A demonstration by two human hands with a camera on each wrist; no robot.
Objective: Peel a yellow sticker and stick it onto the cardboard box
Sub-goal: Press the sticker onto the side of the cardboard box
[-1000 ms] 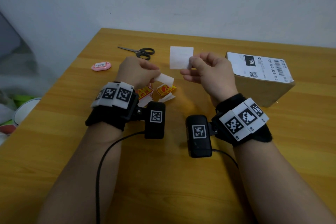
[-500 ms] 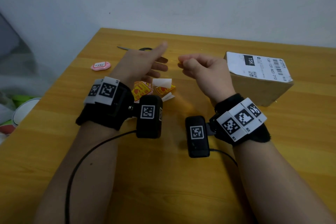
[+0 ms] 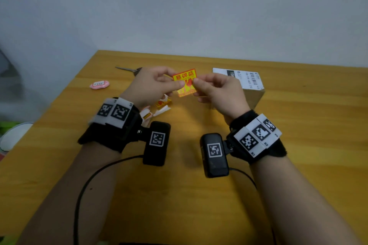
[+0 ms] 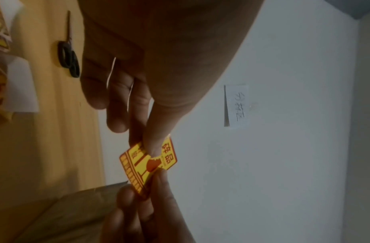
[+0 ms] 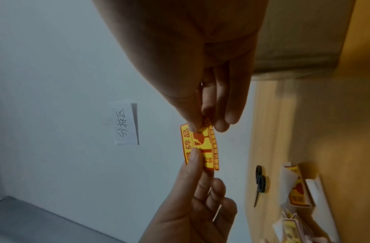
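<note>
Both hands hold a yellow sticker (image 3: 185,83) with red print up above the table, its printed face toward me. My left hand (image 3: 177,84) pinches its left edge between thumb and fingers, and my right hand (image 3: 196,82) pinches its right edge. The left wrist view shows the left thumb on the sticker (image 4: 150,164). In the right wrist view the right fingertips (image 5: 219,126) nip the sticker (image 5: 202,148) at its top. The cardboard box (image 3: 252,95), with a white shipping label on top, lies just right of my right hand.
A pile of yellow stickers and white backing scraps (image 3: 157,107) lies under my left wrist. Scissors (image 3: 127,69) and a small pink object (image 3: 99,84) lie at the far left. The wooden table (image 3: 179,195) ends against a grey wall, where a paper note (image 4: 235,105) hangs.
A second ago my right hand held up a white square. The left hand then opened and reached over. Now both hands pinch the sticker, printed side showing.
</note>
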